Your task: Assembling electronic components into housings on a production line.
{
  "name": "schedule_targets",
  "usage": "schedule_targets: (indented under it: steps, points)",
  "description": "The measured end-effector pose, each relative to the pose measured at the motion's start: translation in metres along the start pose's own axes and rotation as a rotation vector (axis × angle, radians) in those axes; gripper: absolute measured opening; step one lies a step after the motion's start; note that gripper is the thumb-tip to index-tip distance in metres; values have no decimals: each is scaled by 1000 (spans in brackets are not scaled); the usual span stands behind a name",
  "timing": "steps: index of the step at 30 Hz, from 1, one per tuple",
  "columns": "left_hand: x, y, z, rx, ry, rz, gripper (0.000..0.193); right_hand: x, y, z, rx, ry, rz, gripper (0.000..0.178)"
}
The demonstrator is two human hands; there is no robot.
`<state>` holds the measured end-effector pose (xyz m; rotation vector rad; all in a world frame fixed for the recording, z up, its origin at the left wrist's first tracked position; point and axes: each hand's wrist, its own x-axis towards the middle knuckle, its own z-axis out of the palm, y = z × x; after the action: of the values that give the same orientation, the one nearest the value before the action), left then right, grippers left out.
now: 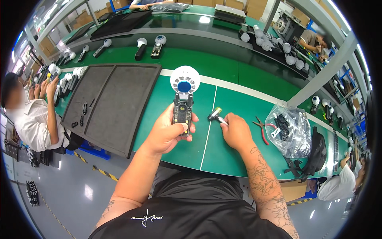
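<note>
Surface (238, 95). Passages: narrow lane between black tray (115, 103) and left grip (165, 129); middle lane between handheld device (183, 102) and hammer (215, 115); broad stretch beyond hammer, toward slanting metal post (323, 72). Obstacles: tray, filling left side; pliers (262, 130), right of right grip (236, 131); clear plastic bag (294, 135), just beside pliers; black pouch (318, 147), right of bag.

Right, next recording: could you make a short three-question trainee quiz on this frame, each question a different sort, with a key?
1. What does the right hand hold?
2. True or false: the pliers lie between that hand and the plastic bag.
3. The disc on the gadget in the left hand is: A red, B blue, C yellow.

Key: 1. A small hammer, by its handle. 2. True. 3. B.
</note>
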<state>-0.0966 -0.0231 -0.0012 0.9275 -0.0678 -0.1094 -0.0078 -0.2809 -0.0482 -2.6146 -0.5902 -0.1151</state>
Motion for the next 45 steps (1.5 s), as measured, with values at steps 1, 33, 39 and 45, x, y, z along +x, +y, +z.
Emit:
schedule_targets:
  steps: [1,33,39,45]
  points:
    - [-3,2,0,18,16,-16,68,-1,-8,-10,77,-9,26,23]
    - [247,28,-34,809,267,-457,43,-1,4,-7,253,52,-107,34]
    - [320,54,-152,2223,775,125,51,2,7,-3,255,38,-84,37]
    - [304,98,-142,2047,490,-332,41,12,-31,5,236,143,-348,38]
